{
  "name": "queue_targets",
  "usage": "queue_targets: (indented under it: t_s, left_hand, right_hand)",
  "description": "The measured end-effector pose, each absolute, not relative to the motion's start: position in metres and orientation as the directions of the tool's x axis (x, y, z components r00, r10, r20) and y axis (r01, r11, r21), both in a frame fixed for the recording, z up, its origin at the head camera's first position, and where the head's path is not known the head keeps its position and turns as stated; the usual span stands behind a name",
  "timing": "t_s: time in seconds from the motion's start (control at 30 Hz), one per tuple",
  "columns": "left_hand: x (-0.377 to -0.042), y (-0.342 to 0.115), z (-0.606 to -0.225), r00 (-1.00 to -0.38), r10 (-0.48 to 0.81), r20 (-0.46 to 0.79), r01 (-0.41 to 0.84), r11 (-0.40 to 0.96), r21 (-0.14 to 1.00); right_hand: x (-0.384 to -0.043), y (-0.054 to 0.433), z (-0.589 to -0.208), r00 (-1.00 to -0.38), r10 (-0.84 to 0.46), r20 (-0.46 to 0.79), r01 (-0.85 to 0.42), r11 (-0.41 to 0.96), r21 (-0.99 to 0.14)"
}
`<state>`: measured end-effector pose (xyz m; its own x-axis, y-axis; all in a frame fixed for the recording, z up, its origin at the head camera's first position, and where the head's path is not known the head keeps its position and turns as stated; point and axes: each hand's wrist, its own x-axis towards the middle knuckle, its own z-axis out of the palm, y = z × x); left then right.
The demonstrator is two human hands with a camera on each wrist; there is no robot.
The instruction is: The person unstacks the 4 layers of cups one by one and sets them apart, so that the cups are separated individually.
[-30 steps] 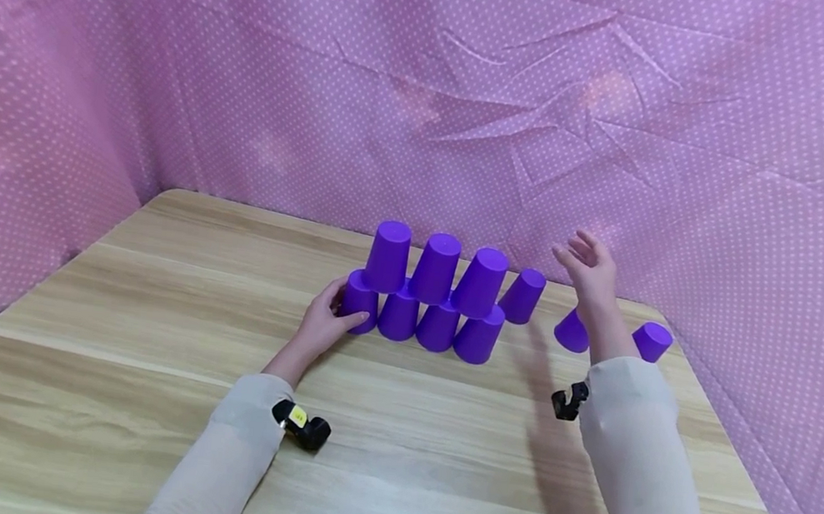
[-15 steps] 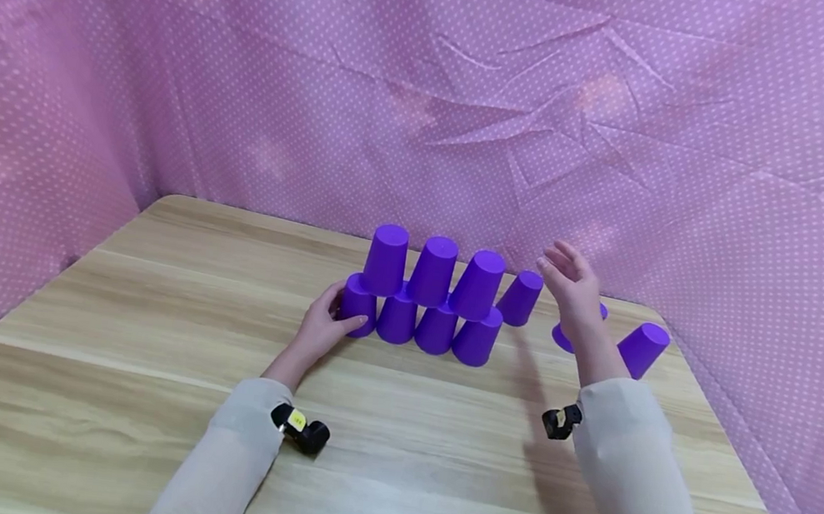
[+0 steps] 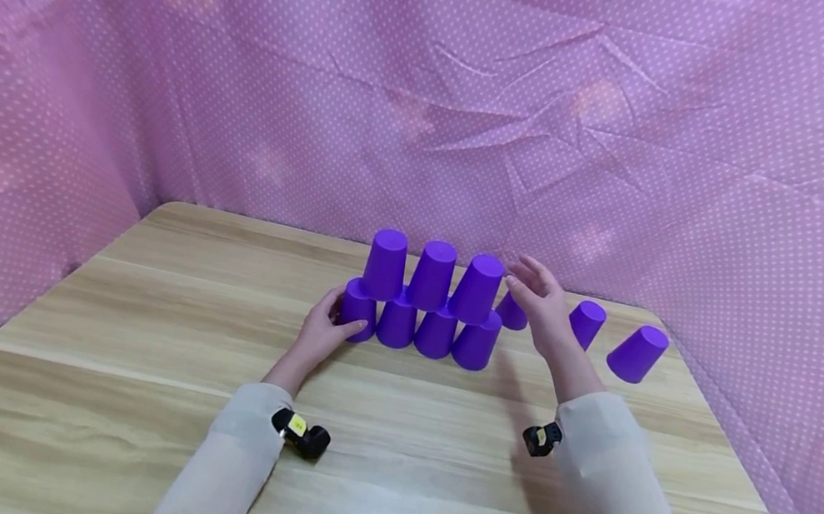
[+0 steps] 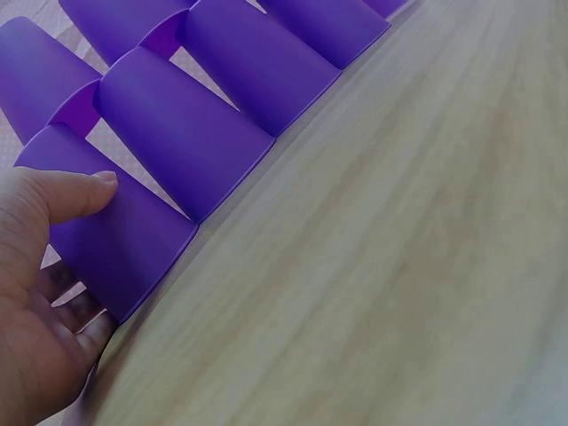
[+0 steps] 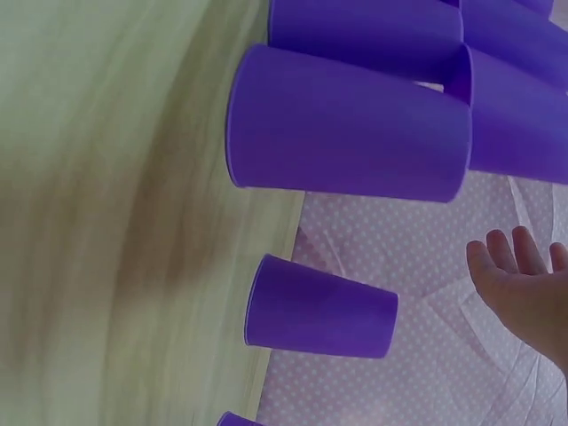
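Note:
Upside-down purple cups stand in two tiers, with three in the upper row straddling the joints of the row below. My left hand (image 3: 317, 335) holds the leftmost lower cup (image 3: 358, 312); in the left wrist view its thumb lies across the front of that cup (image 4: 133, 240) and the fingers go behind it. Just right of the rightmost upper cup (image 3: 477, 290), my right hand (image 3: 538, 304) is raised with nothing in it. A gap separates this hand from the stack in the right wrist view, where its fingers (image 5: 501, 253) look relaxed.
To the right of the stack stand three single purple cups, upside down: one partly behind my right hand (image 3: 512, 311), a middle cup (image 3: 586, 323) and a far-right cup (image 3: 638, 354). The wooden table (image 3: 148, 330) meets a pink dotted cloth (image 3: 306, 112) behind.
My right hand has moved left and a little down, toward the stack, uncovering the two cups at the right. The left hand keeps its place on the leftmost lower cup.

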<state>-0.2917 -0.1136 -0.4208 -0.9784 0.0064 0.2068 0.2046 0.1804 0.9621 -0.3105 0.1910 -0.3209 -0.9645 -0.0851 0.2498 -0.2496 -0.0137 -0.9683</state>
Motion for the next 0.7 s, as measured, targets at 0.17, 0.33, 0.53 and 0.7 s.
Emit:
queue_targets:
  t_s: [0.17,0.33,0.53,0.7]
  left_hand:
    - [-0.293,-0.113,-0.422,-0.979,0.004,0.202,0.2,0.181,0.963]
    - [-0.293,-0.112,-0.421,-0.982,0.003,0.191,0.188,0.193,0.963]
    - [-0.293,-0.113,-0.421,-0.981,-0.004,0.196,0.191,0.197,0.962]
    - [-0.293,-0.114,-0.421,-0.98,-0.002,0.199,0.195,0.194,0.962]
  right_hand:
    - [-0.309,0.183,-0.325,-0.965,-0.103,0.243,-0.243,-0.008,-0.97]
    - [-0.307,0.175,-0.327,-0.967,-0.122,0.224,-0.228,0.02,-0.974]
    - [-0.306,0.168,-0.328,-0.973,-0.134,0.187,-0.194,0.045,-0.98]
    - [-0.305,0.163,-0.329,-0.971,-0.139,0.193,-0.201,0.045,-0.979]
